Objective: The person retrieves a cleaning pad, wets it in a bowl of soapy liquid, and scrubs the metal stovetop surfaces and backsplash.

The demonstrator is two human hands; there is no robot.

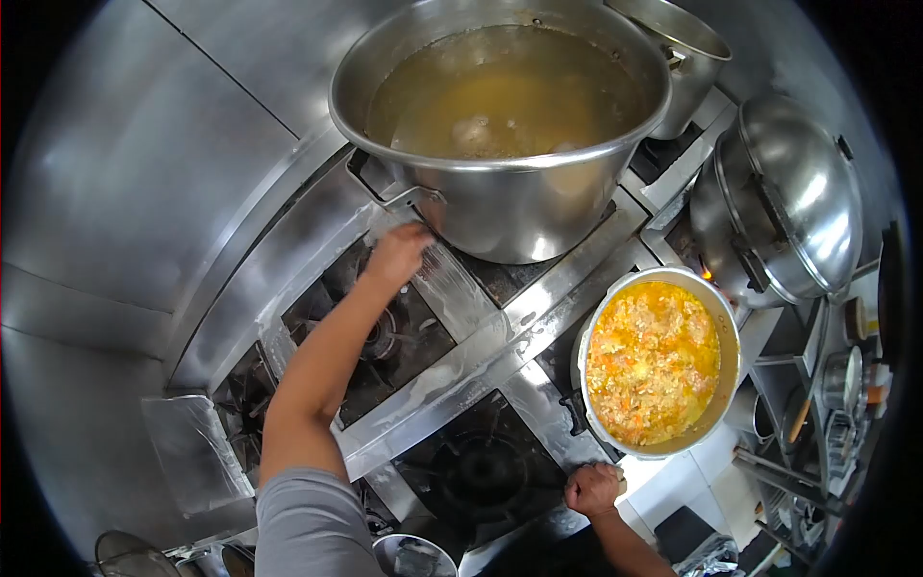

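My left hand (402, 252) reaches over the stove top, just below the side handle of a large steel pot (538, 207). Its fingers are bent together and blurred; anything under them is hidden. Whitish wet streaks mark the steel strip (457, 288) beside it. Near the stove's front edge, my right hand (593, 489) is closed in a fist, with a small pale bit showing at its side that I cannot make out. Just above this hand is an oval-looking pot (733, 370) of orange-yellow stew (654, 361).
Cloudy yellowish broth (510, 96) fills the large pot. Black burner grates (481, 466) lie between my arms. A domed steel vessel (808, 192) stands at right, near a small flame (706, 273). Racks with utensils (798, 413) are at far right.
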